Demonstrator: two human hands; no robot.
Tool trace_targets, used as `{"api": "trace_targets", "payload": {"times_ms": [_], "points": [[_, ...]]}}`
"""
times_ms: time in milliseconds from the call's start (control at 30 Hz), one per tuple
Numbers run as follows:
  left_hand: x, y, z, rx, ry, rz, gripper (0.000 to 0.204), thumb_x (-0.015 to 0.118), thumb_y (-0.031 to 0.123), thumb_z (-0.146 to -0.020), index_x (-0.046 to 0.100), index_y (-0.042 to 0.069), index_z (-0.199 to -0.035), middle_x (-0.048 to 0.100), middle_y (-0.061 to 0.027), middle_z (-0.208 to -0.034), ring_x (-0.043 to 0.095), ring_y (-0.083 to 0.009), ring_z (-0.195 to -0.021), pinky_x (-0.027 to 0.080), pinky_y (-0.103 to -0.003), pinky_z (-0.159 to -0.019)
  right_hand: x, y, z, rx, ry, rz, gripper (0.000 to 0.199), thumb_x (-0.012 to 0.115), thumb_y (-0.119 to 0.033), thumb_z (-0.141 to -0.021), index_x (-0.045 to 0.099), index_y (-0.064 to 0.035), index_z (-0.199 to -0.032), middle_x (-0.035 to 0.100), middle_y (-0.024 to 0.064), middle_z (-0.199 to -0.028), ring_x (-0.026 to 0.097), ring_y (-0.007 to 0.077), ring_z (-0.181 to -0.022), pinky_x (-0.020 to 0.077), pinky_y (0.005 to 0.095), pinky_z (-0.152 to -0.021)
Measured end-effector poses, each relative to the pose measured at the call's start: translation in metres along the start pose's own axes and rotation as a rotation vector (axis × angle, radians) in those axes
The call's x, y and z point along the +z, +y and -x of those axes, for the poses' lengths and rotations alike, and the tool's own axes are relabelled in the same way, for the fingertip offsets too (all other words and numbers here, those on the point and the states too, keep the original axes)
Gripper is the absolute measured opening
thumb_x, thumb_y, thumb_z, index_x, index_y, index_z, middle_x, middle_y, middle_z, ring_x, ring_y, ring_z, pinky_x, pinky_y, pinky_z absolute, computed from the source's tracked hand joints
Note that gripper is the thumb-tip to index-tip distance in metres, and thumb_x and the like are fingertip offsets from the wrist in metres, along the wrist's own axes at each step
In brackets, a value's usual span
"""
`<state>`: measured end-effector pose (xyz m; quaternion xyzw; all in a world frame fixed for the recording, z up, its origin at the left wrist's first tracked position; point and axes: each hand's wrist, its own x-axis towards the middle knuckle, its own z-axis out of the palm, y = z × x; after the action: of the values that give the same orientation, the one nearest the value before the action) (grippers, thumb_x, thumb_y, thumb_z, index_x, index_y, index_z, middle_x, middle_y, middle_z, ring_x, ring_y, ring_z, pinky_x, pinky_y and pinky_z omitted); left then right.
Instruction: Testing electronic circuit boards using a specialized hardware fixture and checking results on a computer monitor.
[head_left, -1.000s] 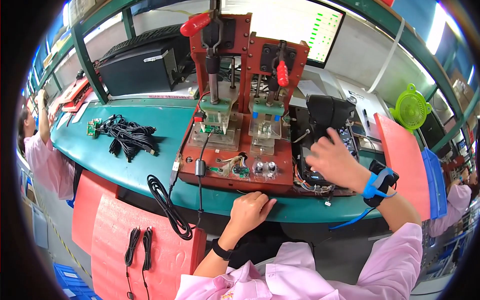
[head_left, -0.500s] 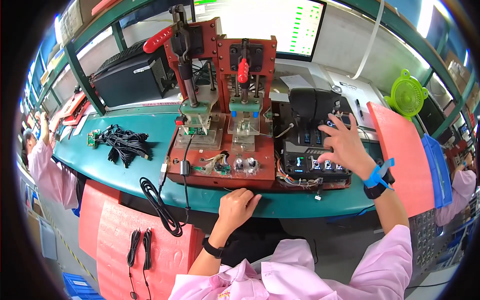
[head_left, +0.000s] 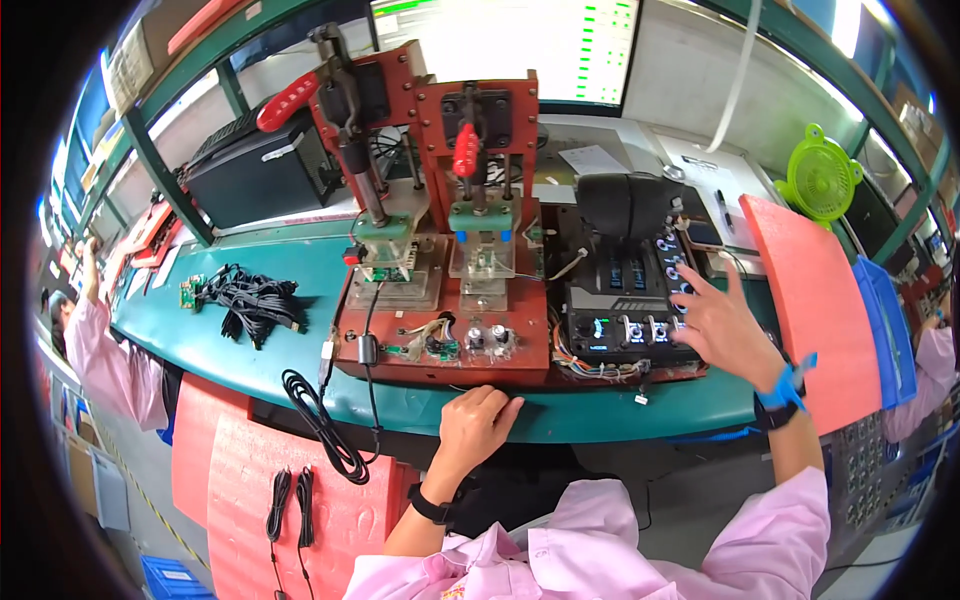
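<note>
My right hand (head_left: pixel 728 330) hovers over the right edge of a black control box (head_left: pixel 615 300) with lit knobs and small displays. Its fingers are spread and hold nothing; I cannot tell whether a fingertip touches a knob. By the bench's front edge, my left hand (head_left: pixel 478 428) rests with fingers curled in, nothing visible in it. Just beyond it stands a red test fixture (head_left: pixel 440 352) with two red-handled toggle clamps (head_left: pixel 465 150). Under the left clamp sits a green circuit board (head_left: pixel 388 273), with a black cable (head_left: pixel 325 425) running from the fixture over the edge.
A bundle of black cables (head_left: pixel 250 300) lies on the green bench (head_left: pixel 210 345) at left. Two coiled cables (head_left: pixel 290 508) rest on pink foam (head_left: pixel 240 480) below. A monitor (head_left: pixel 530 50), a green fan (head_left: pixel 822 180) and a blue tray (head_left: pixel 885 330) stand around. A co-worker (head_left: pixel 110 345) sits at far left.
My right hand has drawn back to the right and toward me from the control box's knobs, fingers still spread. My left hand stays at the edge. The view has shifted slightly.
</note>
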<state>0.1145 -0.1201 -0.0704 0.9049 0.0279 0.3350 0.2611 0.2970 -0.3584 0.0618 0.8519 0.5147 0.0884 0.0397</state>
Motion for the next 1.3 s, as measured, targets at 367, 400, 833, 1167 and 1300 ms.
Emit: {"api": "trace_targets", "payload": {"times_ms": [367,400,833,1167,1300], "points": [[0.001,0.003,-0.001,0.002,0.004,0.006,0.02,0.065,0.012,-0.07,0.051,0.003,-0.059,0.047,-0.0082,-0.055,0.048,-0.0267,-0.049,0.037,-0.035,-0.044,0.013,0.025,-0.007,0.085,0.161,-0.139,0.015,0.062,-0.013,-0.068,0.06,-0.0059,-0.081,0.056,0.0082,-0.09,0.045,0.0259,-0.1,0.0332,0.0445,-0.085],[0.001,0.002,-0.001,0.003,0.005,0.007,0.02,0.065,0.012,-0.07,0.051,0.003,-0.059,0.047,-0.0082,-0.055,0.049,-0.0267,-0.049,0.037,-0.035,-0.044,0.018,0.026,-0.006,0.088,0.099,-0.218,0.013,0.062,-0.012,-0.068,0.06,-0.0064,-0.08,0.055,0.0078,-0.086,0.047,0.0256,-0.093,0.0351,0.0424,-0.082],[0.003,0.0,0.003,0.008,0.041,-0.005,0.022,0.064,0.015,-0.072,0.049,0.004,-0.06,0.048,-0.0084,-0.058,0.052,-0.027,-0.052,0.041,-0.035,-0.045,0.048,0.038,-0.031,0.119,0.201,-0.017,0.013,0.06,-0.014,-0.069,0.057,-0.001,-0.069,0.052,0.0138,-0.064,0.051,0.0324,-0.07,0.0391,0.0409,-0.064],[0.004,-0.003,0.003,0.035,0.051,0.044,0.02,0.065,0.014,-0.07,0.05,0.005,-0.061,0.048,-0.0082,-0.057,0.051,-0.0269,-0.052,0.04,-0.035,-0.045,0.037,0.038,-0.029,0.104,0.145,-0.201,0.016,0.062,-0.015,-0.066,0.056,-0.0009,-0.071,0.051,0.0129,-0.064,0.051,0.0295,-0.064,0.0394,0.0371,-0.058],[0.001,-0.003,0.003,0.021,0.043,0.017,0.022,0.064,0.015,-0.072,0.048,0.004,-0.06,0.048,-0.0088,-0.057,0.052,-0.0268,-0.053,0.041,-0.035,-0.045,0.03,0.05,-0.026,0.131,0.126,-0.459,0.014,0.061,-0.015,-0.067,0.057,-0.0029,-0.074,0.052,0.0111,-0.065,0.052,0.028,-0.063,0.0402,0.0363,-0.058]]}}
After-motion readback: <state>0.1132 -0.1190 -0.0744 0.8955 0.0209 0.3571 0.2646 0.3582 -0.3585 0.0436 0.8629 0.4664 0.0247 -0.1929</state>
